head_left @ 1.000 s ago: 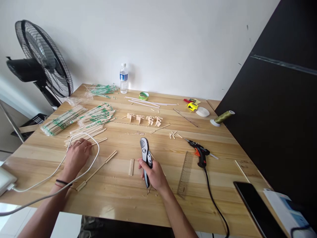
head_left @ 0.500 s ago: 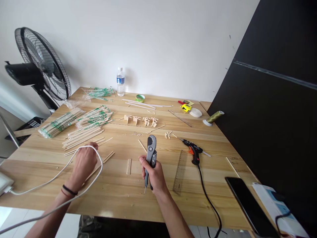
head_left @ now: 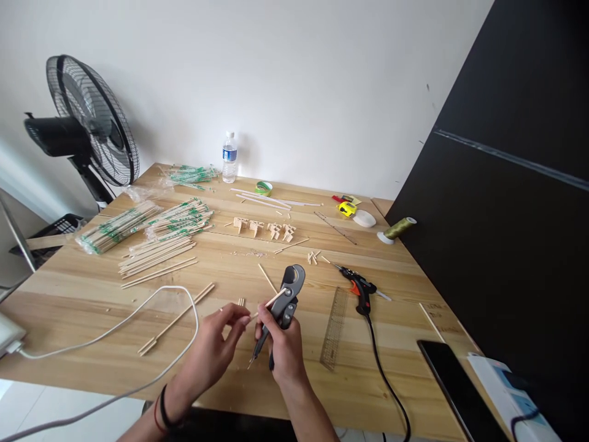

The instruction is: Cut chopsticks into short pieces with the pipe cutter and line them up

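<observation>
My right hand (head_left: 286, 347) is wrapped round a grey cutter (head_left: 291, 288), its curved jaw end pointing up and away. A thin wooden stick (head_left: 275, 299) lies slantwise across the cutter near its pivot. At the lower end of that stick, the fingertips of my left hand (head_left: 218, 337) pinch it. Some short sticks (head_left: 242, 301) lie partly hidden behind my left fingers. Beyond the cutter another stick (head_left: 267, 277) rests on the table. Longer sticks (head_left: 177, 319) lie to the left, under a white cable (head_left: 196, 313).
Stick bundles (head_left: 119, 227), small stick assemblies (head_left: 256, 227) and a water bottle (head_left: 229, 158) are farther back. To the right are a clear ruler (head_left: 334, 328), a glue gun (head_left: 362, 288), a tape measure (head_left: 346, 209), a thread spool (head_left: 399, 228) and a phone (head_left: 460, 387). A fan (head_left: 92, 123) stands left.
My left hand has moved right, from the loose sticks to the cutter, and now holds a stick. The cutter has tilted to the right and sits slightly lower in view.
</observation>
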Action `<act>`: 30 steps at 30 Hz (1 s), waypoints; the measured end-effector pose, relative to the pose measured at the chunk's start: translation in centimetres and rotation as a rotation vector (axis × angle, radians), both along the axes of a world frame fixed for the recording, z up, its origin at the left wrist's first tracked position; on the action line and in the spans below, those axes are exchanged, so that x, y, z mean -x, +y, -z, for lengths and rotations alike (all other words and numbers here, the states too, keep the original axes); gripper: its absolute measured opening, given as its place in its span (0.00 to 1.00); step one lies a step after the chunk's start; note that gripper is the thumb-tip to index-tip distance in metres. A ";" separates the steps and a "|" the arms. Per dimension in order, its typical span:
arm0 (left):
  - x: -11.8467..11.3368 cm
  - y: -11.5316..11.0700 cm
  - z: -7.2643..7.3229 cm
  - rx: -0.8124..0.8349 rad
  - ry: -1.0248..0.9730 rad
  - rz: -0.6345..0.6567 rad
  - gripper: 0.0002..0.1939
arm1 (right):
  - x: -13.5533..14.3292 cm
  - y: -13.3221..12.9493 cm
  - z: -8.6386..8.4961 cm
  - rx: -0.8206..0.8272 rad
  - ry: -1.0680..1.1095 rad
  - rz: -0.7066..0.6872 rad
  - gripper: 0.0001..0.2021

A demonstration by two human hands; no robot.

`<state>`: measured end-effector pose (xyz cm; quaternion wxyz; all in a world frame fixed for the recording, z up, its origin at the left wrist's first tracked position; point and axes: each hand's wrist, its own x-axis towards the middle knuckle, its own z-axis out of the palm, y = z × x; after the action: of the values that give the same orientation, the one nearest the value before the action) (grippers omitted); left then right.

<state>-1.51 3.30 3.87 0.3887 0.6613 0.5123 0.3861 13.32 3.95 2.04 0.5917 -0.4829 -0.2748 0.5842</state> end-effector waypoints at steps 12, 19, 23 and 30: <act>8.5 2.7 4.1 -0.134 0.510 -0.297 0.09 | -5.3 1.9 0.2 0.075 0.148 0.183 0.20; 4.0 -0.6 2.1 0.253 -0.063 -0.128 0.15 | -4.5 2.6 -1.5 0.071 0.152 0.067 0.19; 2.3 -2.0 1.2 0.416 -0.345 -0.003 0.20 | -4.4 2.6 -2.2 0.057 0.144 0.029 0.18; 2.4 -2.4 0.7 0.522 -0.448 0.129 0.20 | -4.7 2.3 -1.8 -0.001 0.018 -0.002 0.15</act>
<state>-3.91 0.92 3.15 0.6709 0.4697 0.4529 0.3523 18.06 6.23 3.84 0.5939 -0.4770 -0.2700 0.5889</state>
